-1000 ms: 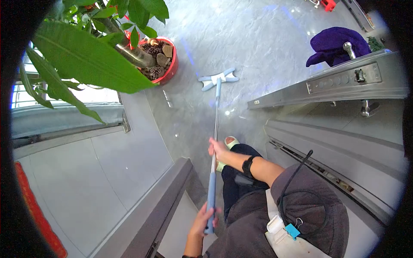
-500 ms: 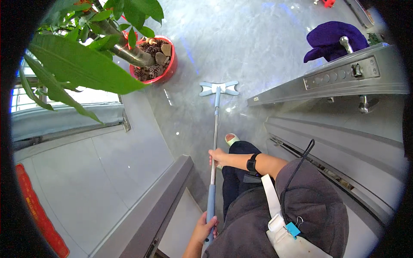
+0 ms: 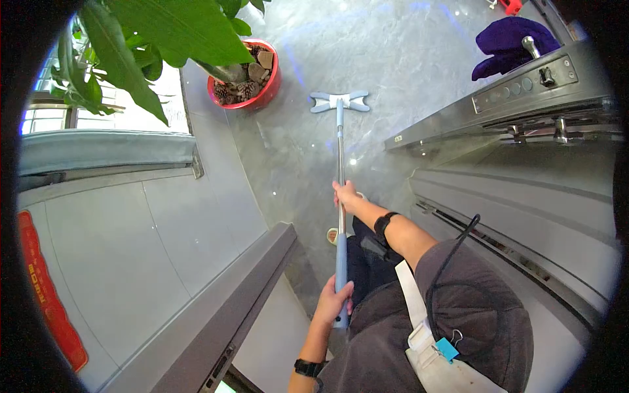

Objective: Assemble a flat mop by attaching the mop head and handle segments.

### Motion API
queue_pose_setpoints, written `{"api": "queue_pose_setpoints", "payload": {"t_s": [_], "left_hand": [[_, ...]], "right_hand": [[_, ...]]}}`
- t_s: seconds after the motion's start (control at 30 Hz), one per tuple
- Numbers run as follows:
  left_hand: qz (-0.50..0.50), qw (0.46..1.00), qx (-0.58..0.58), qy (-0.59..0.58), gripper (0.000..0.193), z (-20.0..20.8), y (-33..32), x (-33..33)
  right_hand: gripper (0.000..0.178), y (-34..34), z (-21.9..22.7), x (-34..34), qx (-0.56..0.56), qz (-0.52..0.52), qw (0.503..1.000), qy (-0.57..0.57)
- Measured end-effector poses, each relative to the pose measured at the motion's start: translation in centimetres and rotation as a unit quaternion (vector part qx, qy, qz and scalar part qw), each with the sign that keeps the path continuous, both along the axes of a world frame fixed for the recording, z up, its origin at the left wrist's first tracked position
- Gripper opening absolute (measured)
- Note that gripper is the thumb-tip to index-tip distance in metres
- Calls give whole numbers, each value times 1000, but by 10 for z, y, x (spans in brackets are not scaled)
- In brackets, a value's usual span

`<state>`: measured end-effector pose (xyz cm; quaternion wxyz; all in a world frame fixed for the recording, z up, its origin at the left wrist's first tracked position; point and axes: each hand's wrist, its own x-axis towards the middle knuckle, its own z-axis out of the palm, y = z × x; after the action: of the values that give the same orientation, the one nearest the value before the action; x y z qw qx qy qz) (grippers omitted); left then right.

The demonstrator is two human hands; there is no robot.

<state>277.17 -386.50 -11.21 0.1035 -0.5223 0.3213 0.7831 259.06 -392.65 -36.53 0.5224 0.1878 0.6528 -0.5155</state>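
A mop [image 3: 341,150] with a blue and white X-shaped head and a silver pole stretches away from me, its head flat on the grey floor. My left hand [image 3: 333,300] is wrapped round the blue grip at the near end of the pole. Farther up, my right hand [image 3: 346,195] closes round the bare metal part. The mop head lies beyond my feet, just right of a red plant pot [image 3: 275,82].
An open grey door [image 3: 472,108] with a purple cloth [image 3: 508,49] at its handle stands on the right. The doorframe [image 3: 262,262] runs along the left, beside a pale wall with a red banner [image 3: 49,295]. Large plant leaves [image 3: 190,33] hang at the upper left.
Both hands and the mop have moved forward and slightly right, the head sliding farther away over the floor. My left forearm shows more, and my feet have shifted.
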Motion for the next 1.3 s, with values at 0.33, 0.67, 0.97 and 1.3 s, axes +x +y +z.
{"api": "queue_pose_setpoints", "payload": {"t_s": [0.33, 0.67, 0.97, 1.3], "left_hand": [[-106, 990, -86, -31, 53, 53, 60, 169], [-40, 998, -31, 39, 35, -16, -29, -43], [-54, 998, -35, 22, 33, -33, -26, -31], [-141, 984, -62, -87, 48, 73, 27, 106]], "right_hand": [[29, 62, 68, 131, 110, 71, 975, -177], [24, -16, 18, -56, -52, 9, 995, -84], [22, -3, 33, -20, 41, 101, 994, 0], [35, 80, 55, 67, -124, 310, 886, -322]]}}
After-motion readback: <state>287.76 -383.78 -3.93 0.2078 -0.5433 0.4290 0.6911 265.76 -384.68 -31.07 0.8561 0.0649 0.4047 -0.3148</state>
